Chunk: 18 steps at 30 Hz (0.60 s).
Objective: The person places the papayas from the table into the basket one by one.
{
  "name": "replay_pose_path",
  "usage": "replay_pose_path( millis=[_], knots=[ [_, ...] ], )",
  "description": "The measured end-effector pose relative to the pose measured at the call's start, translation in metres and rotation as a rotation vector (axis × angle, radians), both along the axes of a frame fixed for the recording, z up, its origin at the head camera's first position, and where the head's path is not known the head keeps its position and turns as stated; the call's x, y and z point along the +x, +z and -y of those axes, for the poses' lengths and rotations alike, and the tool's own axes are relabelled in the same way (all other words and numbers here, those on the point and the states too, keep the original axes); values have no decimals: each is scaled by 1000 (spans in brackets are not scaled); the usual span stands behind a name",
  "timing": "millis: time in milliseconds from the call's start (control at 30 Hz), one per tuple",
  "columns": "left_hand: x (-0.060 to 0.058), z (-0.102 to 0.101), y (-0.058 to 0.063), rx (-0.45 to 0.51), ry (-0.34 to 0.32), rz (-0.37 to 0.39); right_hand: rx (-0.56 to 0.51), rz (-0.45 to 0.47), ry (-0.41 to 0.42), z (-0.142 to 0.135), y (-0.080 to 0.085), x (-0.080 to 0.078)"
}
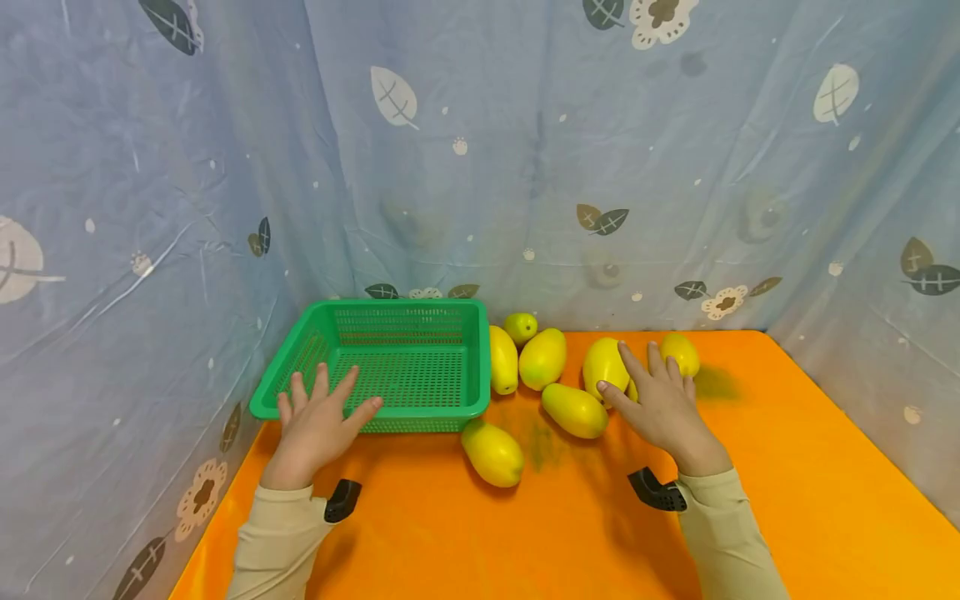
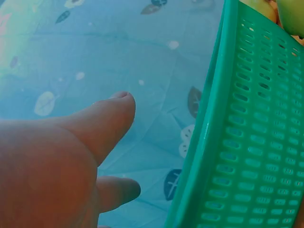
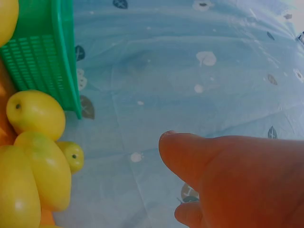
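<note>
My left hand (image 1: 315,433), fingers spread, overlaps the near left part of a green plastic basket (image 1: 483,358) in the head view. The left wrist view has the thumb and a finger extended beside the basket's slotted wall (image 2: 247,142). On the right, my right hand (image 1: 663,412) is spread over several yellow oval fruits and holds nothing. Partly behind its fingers are a yellow fruit (image 1: 603,367) and another farther right (image 1: 681,354). Just left of the thumb lies a long yellow fruit (image 1: 574,411). In the right wrist view the thumb points toward a group of fruits (image 3: 35,116).
Between the basket and right hand lie more fruits, including a plump one (image 1: 543,358) and a small greenish one (image 1: 521,327). One fruit (image 1: 492,454) lies at the basket's near right corner. A blue patterned curtain (image 1: 510,167) surrounds the orange tabletop (image 1: 540,533).
</note>
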<state>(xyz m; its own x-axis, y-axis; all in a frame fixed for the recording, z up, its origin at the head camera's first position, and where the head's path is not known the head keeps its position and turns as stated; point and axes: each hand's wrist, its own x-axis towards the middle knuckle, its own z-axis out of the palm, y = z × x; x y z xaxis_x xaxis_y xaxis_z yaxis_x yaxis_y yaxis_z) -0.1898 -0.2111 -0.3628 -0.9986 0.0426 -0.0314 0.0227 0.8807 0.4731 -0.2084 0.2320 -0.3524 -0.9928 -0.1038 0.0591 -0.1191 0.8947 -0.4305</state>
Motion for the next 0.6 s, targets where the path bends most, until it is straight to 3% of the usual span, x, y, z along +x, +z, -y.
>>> replay_pose_path(
  millis=[300, 600],
  knots=[
    [-16, -9, -26, -48, 28, -2, -1, 13, -12, -4, 0, 1],
    [-14, -11, -37, -154, 33, -53, 6, 15, -23, -11, -2, -6]
  ],
)
